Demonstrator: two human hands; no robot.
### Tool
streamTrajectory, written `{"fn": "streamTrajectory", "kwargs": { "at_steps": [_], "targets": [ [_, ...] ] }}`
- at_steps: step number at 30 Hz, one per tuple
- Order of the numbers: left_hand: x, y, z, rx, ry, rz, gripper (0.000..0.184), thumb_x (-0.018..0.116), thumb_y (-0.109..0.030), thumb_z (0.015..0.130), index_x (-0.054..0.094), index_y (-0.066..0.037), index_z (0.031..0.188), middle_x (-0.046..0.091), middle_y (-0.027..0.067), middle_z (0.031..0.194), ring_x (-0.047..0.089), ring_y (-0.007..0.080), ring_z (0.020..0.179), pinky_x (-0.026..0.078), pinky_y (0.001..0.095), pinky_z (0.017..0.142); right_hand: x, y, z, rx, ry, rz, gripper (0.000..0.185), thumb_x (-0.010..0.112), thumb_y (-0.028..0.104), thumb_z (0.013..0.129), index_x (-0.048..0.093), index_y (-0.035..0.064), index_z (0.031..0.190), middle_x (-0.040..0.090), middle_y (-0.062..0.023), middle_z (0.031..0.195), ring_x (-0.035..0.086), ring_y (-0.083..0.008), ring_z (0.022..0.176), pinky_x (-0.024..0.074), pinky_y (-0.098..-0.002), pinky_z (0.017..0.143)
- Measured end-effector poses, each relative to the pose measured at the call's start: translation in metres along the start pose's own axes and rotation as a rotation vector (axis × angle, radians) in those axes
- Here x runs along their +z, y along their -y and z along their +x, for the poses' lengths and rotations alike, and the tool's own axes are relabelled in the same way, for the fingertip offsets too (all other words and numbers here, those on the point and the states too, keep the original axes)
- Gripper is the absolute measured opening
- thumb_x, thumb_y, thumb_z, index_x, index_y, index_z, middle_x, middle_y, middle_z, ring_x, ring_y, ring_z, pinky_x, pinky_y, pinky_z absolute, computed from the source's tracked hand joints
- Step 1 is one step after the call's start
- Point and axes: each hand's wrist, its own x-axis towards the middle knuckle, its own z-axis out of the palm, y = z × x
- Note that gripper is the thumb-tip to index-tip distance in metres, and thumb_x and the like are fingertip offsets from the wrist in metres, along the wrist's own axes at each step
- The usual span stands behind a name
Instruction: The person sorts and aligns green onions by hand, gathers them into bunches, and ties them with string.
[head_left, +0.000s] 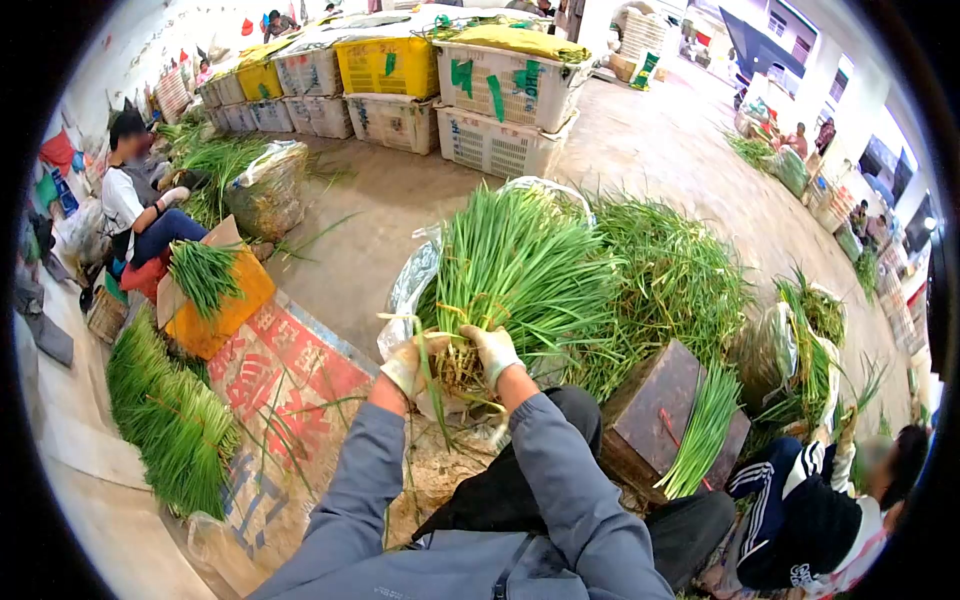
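Note:
In the head view, a large bunch of green onions (520, 265) points its leaves away from me, its pale root ends (460, 368) nearest my body. My gloved left hand (410, 365) is closed at the left of the root end, with a few loose stalks hanging beside it. My gloved right hand (492, 352) is closed round the right side of the bunch's base. An orange tie (480, 308) shows across the stalks just above my hands. Clear plastic wrapping (408, 285) stands behind the bunch on the left.
A dark box (645, 410) bears a smaller green bunch (705, 430) at my right knee. Loose greens (670, 265) heap beyond it. Bundled greens (170, 420) lie left by a red printed sheet (285, 365). Stacked crates (505, 140) stand ahead; people sit at both sides.

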Motion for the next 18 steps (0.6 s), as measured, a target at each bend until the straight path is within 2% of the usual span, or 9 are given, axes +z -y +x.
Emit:
{"fn": "streamTrajectory", "kwargs": {
  "at_steps": [1,3,5,8,11,13,16,17,18],
  "targets": [
    [-0.003,0.001,0.005,0.004,-0.003,-0.005,0.07,0.083,-0.036,0.08,0.055,-0.001,0.134,0.062,0.014,0.127,0.059,0.0233,0.116,0.051,0.042,0.093,-0.001,-0.001,-0.002,-0.016,-0.022,0.021,0.041,0.079,0.019,0.08,0.059,0.0002,0.111,0.067,-0.0099,0.093,0.067,-0.0221,0.076,0.056,-0.0374,0.066],
    [-0.007,0.005,0.015,-0.079,-0.371,0.382,0.067,0.076,-0.035,0.085,0.053,0.0,0.137,0.065,0.0153,0.122,0.064,0.0232,0.109,0.052,0.0362,0.092,-0.002,-0.008,-0.001,-0.058,0.002,0.028,0.042,0.079,0.02,0.08,0.059,0.0007,0.112,0.068,-0.0103,0.094,0.067,-0.0216,0.077,0.0557,-0.0368,0.067],
    [-0.014,0.008,0.025,-0.043,-0.366,0.507,0.062,0.078,-0.03,0.084,0.056,0.0,0.133,0.068,0.0142,0.117,0.066,0.0223,0.103,0.053,0.0342,0.088,-0.004,-0.012,0.008,-0.109,0.024,0.04,0.043,0.08,0.021,0.08,0.059,0.0012,0.112,0.068,-0.0107,0.095,0.067,-0.0211,0.078,0.0554,-0.0362,0.068],
    [0.002,0.001,0.029,0.064,-0.338,0.942,0.065,0.084,-0.02,0.076,0.056,0.003,0.13,0.068,0.0143,0.116,0.065,0.0227,0.103,0.053,0.0333,0.086,-0.005,-0.01,0.019,-0.03,-0.001,-0.331,0.049,0.083,0.022,0.078,0.062,0.0001,0.116,0.07,-0.0105,0.102,0.067,-0.0193,0.08,0.0544,-0.0329,0.071],
    [-0.003,0.003,0.033,0.228,-0.414,1.235,0.068,0.086,-0.021,0.074,0.056,0.004,0.13,0.068,0.015,0.116,0.065,0.0234,0.102,0.053,0.0334,0.087,0.0,0.007,0.0,-0.151,0.039,-0.28,0.05,0.083,0.018,0.076,0.062,-0.0012,0.117,0.07,-0.0093,0.101,0.067,-0.0183,0.082,0.0546,-0.0319,0.073],
    [0.016,-0.013,0.017,0.229,-0.356,0.774,0.061,0.082,-0.016,0.079,0.055,0.006,0.129,0.067,0.0133,0.116,0.065,0.0211,0.1,0.053,0.0342,0.088,-0.005,0.006,0.019,-0.297,0.07,-0.256,0.05,0.082,0.007,0.075,0.06,-0.0014,0.119,0.071,-0.0093,0.101,0.067,-0.0176,0.084,0.0556,-0.0316,0.076],
    [0.008,-0.023,0.011,0.309,-0.259,0.343,0.05,0.076,-0.01,0.083,0.057,0.006,0.127,0.068,0.0109,0.111,0.065,0.0184,0.093,0.054,0.0326,0.084,-0.003,0.029,0.011,-0.379,0.052,-0.305,0.056,0.081,0.004,0.075,0.052,-0.002,0.122,0.07,-0.01,0.099,0.068,-0.0171,0.083,0.0557,-0.0312,0.076],
    [0.008,-0.025,0.013,0.317,-0.259,0.34,0.05,0.076,-0.01,0.083,0.057,0.006,0.127,0.068,0.0109,0.111,0.065,0.0184,0.093,0.054,0.0326,0.084,-0.005,0.025,0.018,-0.522,0.07,-0.26,0.06,0.082,0.005,0.075,0.05,-0.0014,0.126,0.07,-0.0098,0.098,0.067,-0.0172,0.082,0.0552,-0.0305,0.075],
    [0.01,-0.026,0.014,0.286,-0.291,0.411,0.052,0.077,-0.011,0.083,0.056,0.006,0.128,0.068,0.012,0.112,0.066,0.0196,0.093,0.054,0.0327,0.083,-0.007,0.03,0.014,-0.415,0.084,-0.281,0.059,0.081,0.006,0.076,0.051,-0.0012,0.125,0.071,-0.0097,0.098,0.067,-0.0176,0.082,0.055,-0.0306,0.074]
  ]
}}
